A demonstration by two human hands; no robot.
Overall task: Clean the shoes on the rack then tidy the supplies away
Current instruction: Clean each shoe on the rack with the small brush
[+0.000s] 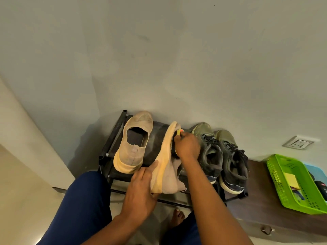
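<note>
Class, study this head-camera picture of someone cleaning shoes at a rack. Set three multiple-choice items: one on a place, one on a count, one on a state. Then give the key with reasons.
1. Where is the green basket?
A. On the dark cabinet right of the rack
B. Under the rack
C. On the person's lap

2. How many shoes are visible?
A. Two
B. Four
C. Six

3. How is the beige shoe in the left hand positioned?
A. Flat on the rack
B. Tipped on its side, sole facing left
C. Inside the basket

Key:
1 A, it rests on the dark cabinet.
2 B, two beige and two dark green.
3 B, the right hand works a brush against it.
</note>
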